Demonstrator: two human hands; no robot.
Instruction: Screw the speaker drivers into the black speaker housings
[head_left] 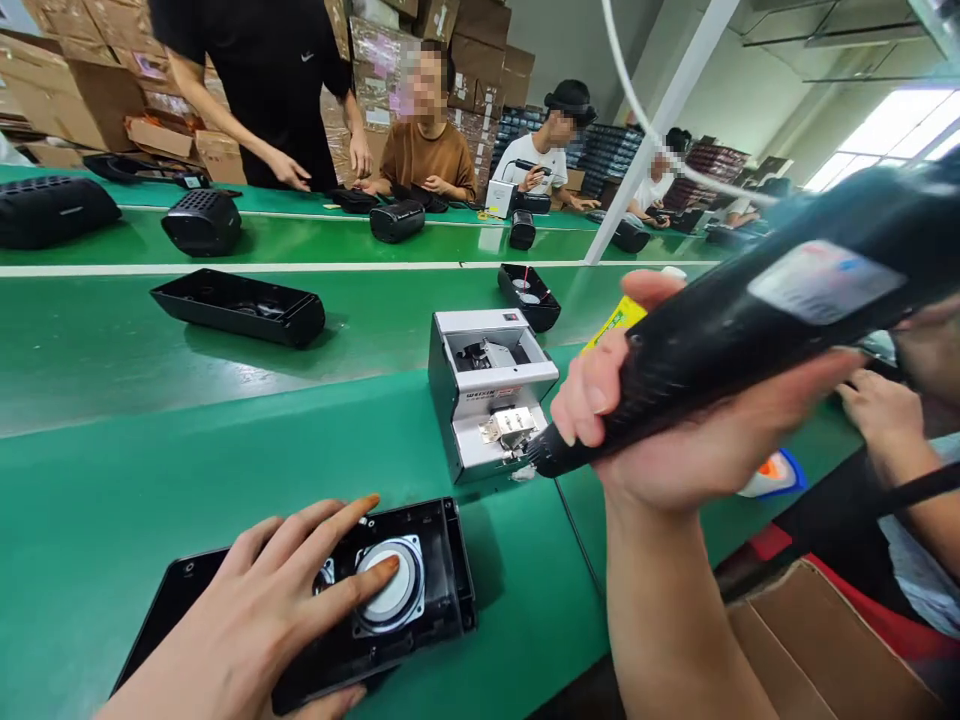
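A green work surface fills the lower left and middle of the frame; beyond a white stripe a green belt runs across the upper half, carrying black speaker shells and finished black speakers; cardboard boxes are stacked along the top left, and several other people sit or stand at the far side of the belt; bright windows show at the upper right, and an open carton sits at the lower right.

The left hand, at the lower left, lies flat with fingers spread wide on a black speaker housing; one fingertip touches the round pale driver cone set in it; the housing lies open side up, its long axis running from the lower left corner up toward the middle of the frame.

The right hand, at centre right, is wrapped closed around a black electric screwdriver; the tool's long axis slants from the upper right down to the lower left, its tip pointing at the front of a grey screw feeder that stands in the middle of the frame just above the housing; the tip is at or just beside the feeder's metal outlet, though contact cannot be told; a white cable curves up from the upper right.
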